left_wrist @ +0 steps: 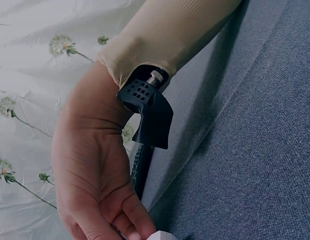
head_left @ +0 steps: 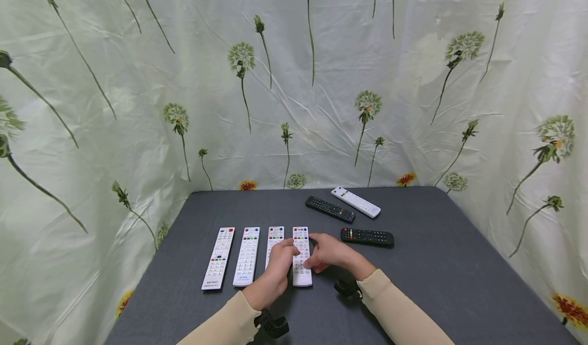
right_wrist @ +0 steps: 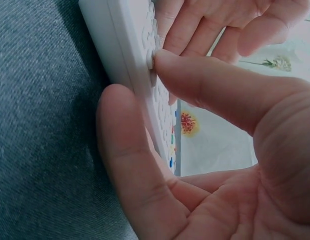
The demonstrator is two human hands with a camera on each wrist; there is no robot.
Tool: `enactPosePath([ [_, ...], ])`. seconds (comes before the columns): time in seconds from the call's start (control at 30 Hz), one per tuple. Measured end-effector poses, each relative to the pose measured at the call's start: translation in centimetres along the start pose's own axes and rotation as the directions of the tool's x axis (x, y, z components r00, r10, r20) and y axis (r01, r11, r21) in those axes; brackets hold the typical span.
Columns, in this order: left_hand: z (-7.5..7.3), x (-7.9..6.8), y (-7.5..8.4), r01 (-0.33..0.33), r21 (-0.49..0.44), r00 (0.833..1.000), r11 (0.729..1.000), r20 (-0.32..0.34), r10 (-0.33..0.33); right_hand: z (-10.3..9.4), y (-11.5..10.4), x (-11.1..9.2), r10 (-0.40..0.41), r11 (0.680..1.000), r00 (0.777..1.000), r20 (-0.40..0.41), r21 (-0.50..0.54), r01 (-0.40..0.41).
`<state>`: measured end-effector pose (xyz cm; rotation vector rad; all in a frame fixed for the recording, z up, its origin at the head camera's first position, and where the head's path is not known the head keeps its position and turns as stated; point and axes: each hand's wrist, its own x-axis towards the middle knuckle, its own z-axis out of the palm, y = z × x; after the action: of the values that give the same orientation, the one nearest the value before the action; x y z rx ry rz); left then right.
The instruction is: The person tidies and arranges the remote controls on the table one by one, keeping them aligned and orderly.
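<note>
Four-in-a-row is avoided here: several white remote controls lie side by side on the dark cloth-covered table (head_left: 441,284). The rightmost white remote control (head_left: 301,278) lies between both hands, its buttons facing up. My left hand (head_left: 274,269) has thumb and fingers at its left edge and partly covers the neighbouring white remote control (head_left: 275,234). My right hand (head_left: 332,254) pinches the right side; in the right wrist view its thumb (right_wrist: 210,82) presses the button face while a finger lies along the side. Only one end of the remote shows in the left wrist view.
Further left lie two more white remotes, one (head_left: 247,257) upright in the row and one (head_left: 218,258) slanted. Toward the back right are a black remote (head_left: 329,210) and a white remote (head_left: 356,202). Another black remote (head_left: 367,237) lies beyond my right hand. A flowered curtain (head_left: 321,105) hangs behind.
</note>
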<state>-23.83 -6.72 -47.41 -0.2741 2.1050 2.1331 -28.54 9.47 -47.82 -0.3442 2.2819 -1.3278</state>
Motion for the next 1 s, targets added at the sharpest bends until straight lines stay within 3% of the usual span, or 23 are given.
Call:
enactPosePath([
  [0.33,0.4,0.4,0.2,-0.051,0.032,0.999,0.998,-0.003,0.051,-2.0,-1.0,-1.0,-0.069,0.998,0.997,-0.015,0.009,0.069],
  [0.57,1.4,0.7,1.8,-0.095,-0.002,0.994,0.995,0.052,0.095,-5.3,-1.5,-2.1,-0.084,0.989,0.993,-0.087,-0.125,0.073],
  [0.77,2.9,1.1,2.6,-0.06,-0.074,0.989,0.995,0.132,0.069,-8.1,-0.9,-3.0,-0.09,0.965,0.984,-0.152,-0.259,0.048],
  [1.0,5.7,2.4,2.9,-0.033,-0.087,0.986,0.996,0.159,0.047,-10.5,0.7,-4.0,-0.122,0.927,0.974,-0.193,-0.373,0.043],
])
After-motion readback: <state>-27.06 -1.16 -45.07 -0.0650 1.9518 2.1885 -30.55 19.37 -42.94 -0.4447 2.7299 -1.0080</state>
